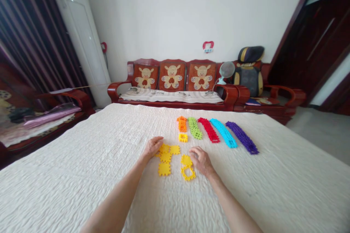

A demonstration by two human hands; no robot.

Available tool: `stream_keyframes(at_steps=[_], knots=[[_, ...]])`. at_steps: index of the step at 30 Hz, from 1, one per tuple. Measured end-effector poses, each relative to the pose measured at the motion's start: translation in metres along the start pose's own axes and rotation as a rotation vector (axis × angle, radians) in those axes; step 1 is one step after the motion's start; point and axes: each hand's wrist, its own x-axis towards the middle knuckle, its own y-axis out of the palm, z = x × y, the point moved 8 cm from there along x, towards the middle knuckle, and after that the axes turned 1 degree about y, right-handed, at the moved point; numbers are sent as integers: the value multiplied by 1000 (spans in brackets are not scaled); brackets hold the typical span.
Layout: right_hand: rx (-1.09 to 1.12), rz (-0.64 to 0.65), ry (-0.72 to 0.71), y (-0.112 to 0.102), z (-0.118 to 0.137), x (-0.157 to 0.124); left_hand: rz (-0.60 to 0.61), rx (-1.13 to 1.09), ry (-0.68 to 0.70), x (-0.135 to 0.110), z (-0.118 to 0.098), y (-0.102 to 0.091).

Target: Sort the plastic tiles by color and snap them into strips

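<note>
Yellow pieces are spread well inside the far edge of the surface, best handled singly by their rims; whether left hand or right hand is clenched cannot be told.

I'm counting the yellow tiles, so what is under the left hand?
Yellow interlocking tiles show at the edge of the left hand, on the white quilted cover. Whatever lies directly beneath its palm is hidden from view.
</note>
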Motion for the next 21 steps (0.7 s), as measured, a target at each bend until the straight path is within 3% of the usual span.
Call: stream_keyframes(at_steps=[3, 7, 12, 21], knots=[[-12, -12, -19, 2, 1, 0, 61, 139, 129, -13, -15, 5], [-24, -32, -23, 2, 2, 0, 107, 194, 195, -27, -13, 8], [-50, -23, -30, 3, 5, 0, 100, 183, 227, -36, -2, 8], [-88, 1, -58, 6, 8, -2, 29, 311, 314, -35, -10, 10]])
